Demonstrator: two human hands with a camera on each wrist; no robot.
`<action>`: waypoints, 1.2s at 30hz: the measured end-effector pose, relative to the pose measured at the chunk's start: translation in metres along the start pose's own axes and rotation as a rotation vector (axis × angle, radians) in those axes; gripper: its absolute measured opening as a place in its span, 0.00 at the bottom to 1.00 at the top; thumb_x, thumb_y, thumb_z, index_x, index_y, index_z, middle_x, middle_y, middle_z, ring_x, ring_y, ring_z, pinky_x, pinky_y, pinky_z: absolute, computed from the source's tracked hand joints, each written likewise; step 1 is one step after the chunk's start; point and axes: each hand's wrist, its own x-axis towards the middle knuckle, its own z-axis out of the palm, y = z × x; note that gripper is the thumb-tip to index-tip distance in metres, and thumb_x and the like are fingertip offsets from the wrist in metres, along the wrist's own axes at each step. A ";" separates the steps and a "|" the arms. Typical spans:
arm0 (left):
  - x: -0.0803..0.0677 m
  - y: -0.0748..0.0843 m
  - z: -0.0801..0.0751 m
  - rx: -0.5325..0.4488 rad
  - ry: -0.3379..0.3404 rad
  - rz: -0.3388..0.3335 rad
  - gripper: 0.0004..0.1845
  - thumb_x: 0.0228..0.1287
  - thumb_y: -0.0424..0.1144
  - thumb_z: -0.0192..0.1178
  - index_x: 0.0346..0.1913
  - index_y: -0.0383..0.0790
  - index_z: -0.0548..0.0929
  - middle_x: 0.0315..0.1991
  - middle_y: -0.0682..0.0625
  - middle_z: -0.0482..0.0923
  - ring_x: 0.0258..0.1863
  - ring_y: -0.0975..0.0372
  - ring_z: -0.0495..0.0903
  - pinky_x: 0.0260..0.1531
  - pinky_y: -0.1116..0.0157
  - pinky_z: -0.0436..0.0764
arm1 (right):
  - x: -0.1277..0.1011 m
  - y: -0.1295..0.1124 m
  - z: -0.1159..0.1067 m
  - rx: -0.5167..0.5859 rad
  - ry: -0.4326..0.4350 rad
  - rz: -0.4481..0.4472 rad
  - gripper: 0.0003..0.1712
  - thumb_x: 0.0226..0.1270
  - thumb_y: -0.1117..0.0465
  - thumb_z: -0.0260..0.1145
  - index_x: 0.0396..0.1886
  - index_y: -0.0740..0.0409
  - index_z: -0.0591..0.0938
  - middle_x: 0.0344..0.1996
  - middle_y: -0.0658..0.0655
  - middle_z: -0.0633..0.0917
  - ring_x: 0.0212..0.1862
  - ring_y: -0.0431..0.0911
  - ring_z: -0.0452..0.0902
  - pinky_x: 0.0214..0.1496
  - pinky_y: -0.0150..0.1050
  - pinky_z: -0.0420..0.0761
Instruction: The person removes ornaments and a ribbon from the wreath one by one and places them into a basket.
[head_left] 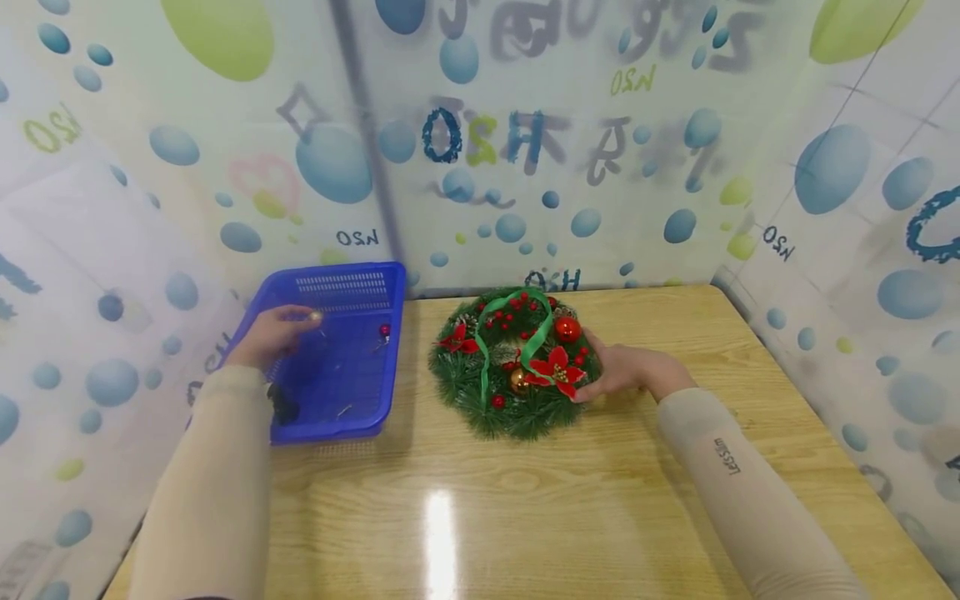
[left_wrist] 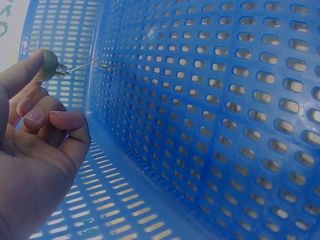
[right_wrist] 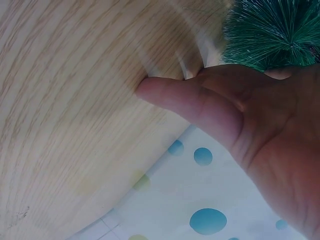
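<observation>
left hand (head_left: 272, 337): pinching gold bauble (head_left: 316, 317) over basket (head_left: 388, 375) – I'd keep its wire (left_wrist: 82, 66) clear of the edges | right hand (head_left: 626, 371): at wreath (head_left: 465, 392), can't tell if gripping | wreath: by table's (head_left: 540, 517) far edge

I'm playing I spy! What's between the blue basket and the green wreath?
Only bare wooden tabletop lies between the blue basket and the green wreath; the head view shows it.

Glitter bauble (left_wrist: 49, 67), left of wreath (head_left: 465, 387): looked rough to us.
Basket (head_left: 337, 371), left of wreath: we saw smooth plastic.
Table (head_left: 570, 517) under wreath: we saw glossy wood.
</observation>
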 end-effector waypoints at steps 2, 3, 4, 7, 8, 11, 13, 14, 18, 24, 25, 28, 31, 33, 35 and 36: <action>0.000 0.000 0.000 0.005 0.000 0.003 0.29 0.69 0.49 0.61 0.65 0.35 0.70 0.30 0.60 0.70 0.22 0.67 0.69 0.34 0.63 0.77 | 0.000 0.000 0.000 0.006 -0.001 0.004 0.82 0.41 0.21 0.69 0.76 0.44 0.22 0.75 0.67 0.59 0.71 0.64 0.64 0.69 0.61 0.66; 0.000 0.000 0.000 0.008 -0.001 0.005 0.29 0.69 0.49 0.61 0.65 0.35 0.70 0.31 0.59 0.70 0.22 0.67 0.69 0.35 0.63 0.77 | 0.000 0.000 0.000 0.010 -0.004 0.008 0.82 0.41 0.22 0.69 0.76 0.43 0.22 0.75 0.67 0.59 0.71 0.64 0.64 0.68 0.61 0.66; -0.001 0.000 0.000 0.009 -0.003 0.008 0.30 0.69 0.49 0.61 0.66 0.35 0.70 0.32 0.60 0.70 0.23 0.67 0.69 0.36 0.63 0.77 | 0.000 0.000 0.000 0.008 -0.007 0.004 0.82 0.41 0.22 0.69 0.76 0.43 0.22 0.74 0.67 0.60 0.69 0.63 0.66 0.67 0.60 0.68; -0.002 0.000 0.000 0.003 -0.005 0.008 0.31 0.68 0.49 0.61 0.67 0.35 0.69 0.26 0.61 0.68 0.21 0.68 0.67 0.33 0.64 0.77 | -0.001 0.000 0.000 0.008 -0.012 0.011 0.82 0.41 0.22 0.69 0.76 0.43 0.21 0.73 0.67 0.63 0.66 0.61 0.71 0.64 0.58 0.72; -0.002 0.000 0.000 0.003 -0.006 0.006 0.32 0.68 0.49 0.61 0.68 0.35 0.68 0.24 0.61 0.67 0.20 0.68 0.66 0.33 0.64 0.77 | -0.001 0.000 0.000 0.006 -0.012 0.010 0.82 0.41 0.22 0.69 0.76 0.43 0.21 0.73 0.67 0.63 0.66 0.61 0.72 0.64 0.58 0.72; -0.003 0.002 -0.001 -0.002 -0.004 0.003 0.33 0.68 0.48 0.61 0.70 0.35 0.66 0.19 0.63 0.63 0.18 0.68 0.65 0.30 0.65 0.77 | -0.001 0.000 0.000 -0.003 -0.005 0.011 0.82 0.41 0.21 0.68 0.76 0.43 0.22 0.74 0.67 0.61 0.69 0.63 0.67 0.67 0.60 0.68; -0.003 0.004 -0.001 -0.003 0.000 0.003 0.33 0.69 0.47 0.61 0.71 0.35 0.65 0.18 0.63 0.62 0.16 0.68 0.64 0.28 0.64 0.77 | -0.002 0.000 0.000 -0.010 -0.003 0.007 0.82 0.42 0.21 0.68 0.76 0.45 0.22 0.75 0.67 0.59 0.71 0.65 0.63 0.69 0.62 0.65; -0.002 0.006 -0.002 0.002 0.002 0.009 0.34 0.69 0.47 0.60 0.71 0.35 0.65 0.17 0.63 0.63 0.16 0.68 0.65 0.27 0.64 0.77 | -0.002 0.000 0.000 -0.009 -0.002 0.005 0.82 0.42 0.21 0.68 0.76 0.45 0.22 0.75 0.68 0.59 0.72 0.65 0.61 0.69 0.63 0.64; -0.004 0.026 -0.004 0.039 0.026 0.046 0.34 0.69 0.49 0.60 0.72 0.36 0.64 0.17 0.61 0.66 0.15 0.67 0.68 0.22 0.62 0.76 | -0.003 -0.001 -0.001 -0.004 -0.002 0.003 0.81 0.43 0.22 0.68 0.76 0.46 0.22 0.74 0.68 0.60 0.71 0.65 0.63 0.69 0.63 0.64; -0.006 0.082 -0.004 0.059 0.031 0.141 0.32 0.68 0.50 0.61 0.70 0.40 0.68 0.19 0.59 0.69 0.18 0.63 0.69 0.23 0.61 0.76 | -0.003 -0.001 -0.001 0.002 -0.004 0.003 0.82 0.42 0.22 0.68 0.76 0.45 0.21 0.75 0.67 0.59 0.70 0.64 0.65 0.69 0.62 0.65; -0.004 0.091 -0.003 0.064 0.027 0.154 0.32 0.68 0.52 0.61 0.70 0.41 0.69 0.18 0.59 0.68 0.17 0.63 0.68 0.22 0.61 0.75 | -0.003 -0.001 -0.001 0.005 -0.005 0.006 0.82 0.42 0.22 0.68 0.76 0.45 0.22 0.75 0.67 0.58 0.71 0.64 0.64 0.69 0.61 0.65; 0.002 0.119 0.004 0.088 0.016 0.188 0.33 0.64 0.56 0.63 0.69 0.46 0.70 0.21 0.60 0.69 0.18 0.64 0.67 0.23 0.63 0.74 | -0.003 -0.001 -0.002 0.014 -0.006 0.006 0.83 0.42 0.22 0.69 0.76 0.46 0.22 0.75 0.67 0.57 0.72 0.64 0.62 0.70 0.62 0.64; 0.005 0.145 0.016 0.116 0.000 0.209 0.34 0.62 0.59 0.63 0.67 0.50 0.71 0.30 0.58 0.73 0.20 0.67 0.67 0.24 0.66 0.73 | -0.003 -0.001 -0.001 0.019 -0.007 0.005 0.83 0.41 0.22 0.69 0.76 0.46 0.22 0.76 0.67 0.56 0.72 0.64 0.61 0.70 0.62 0.64; 0.003 0.165 0.028 0.105 -0.027 0.211 0.31 0.64 0.57 0.63 0.67 0.51 0.71 0.34 0.56 0.72 0.20 0.67 0.66 0.25 0.67 0.72 | -0.002 -0.001 -0.001 0.019 -0.005 0.007 0.83 0.41 0.22 0.69 0.76 0.46 0.22 0.76 0.67 0.57 0.72 0.65 0.62 0.70 0.62 0.64; -0.001 0.184 0.040 0.067 -0.064 0.217 0.29 0.66 0.51 0.63 0.67 0.49 0.71 0.30 0.55 0.71 0.16 0.66 0.62 0.21 0.66 0.69 | -0.002 -0.002 -0.001 0.018 -0.006 0.010 0.83 0.41 0.22 0.69 0.76 0.45 0.22 0.76 0.68 0.56 0.71 0.65 0.62 0.69 0.62 0.65; -0.003 0.194 0.046 0.066 -0.083 0.217 0.28 0.67 0.50 0.62 0.67 0.48 0.71 0.27 0.56 0.69 0.15 0.66 0.61 0.21 0.66 0.69 | -0.002 -0.002 -0.001 0.016 -0.005 0.012 0.83 0.41 0.22 0.69 0.76 0.45 0.22 0.76 0.68 0.56 0.71 0.65 0.62 0.69 0.62 0.66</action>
